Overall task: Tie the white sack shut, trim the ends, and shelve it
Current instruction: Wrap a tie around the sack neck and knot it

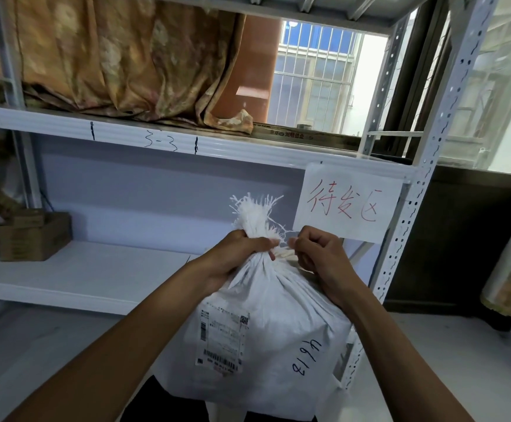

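Note:
A full white woven sack stands in front of me, bearing a shipping label and black handwritten numbers. Its mouth is gathered into a neck with a frayed white tuft sticking up. My left hand is clenched around that neck just under the tuft. My right hand pinches a thin whitish tie at the neck's right side, close against the left hand. The tie is mostly hidden between my fingers.
White metal shelving stands behind the sack, its lower shelf holding a brown cardboard box at the left. A paper sign with red writing hangs from the upper shelf edge. A patterned curtain drapes above. A perforated upright stands at right.

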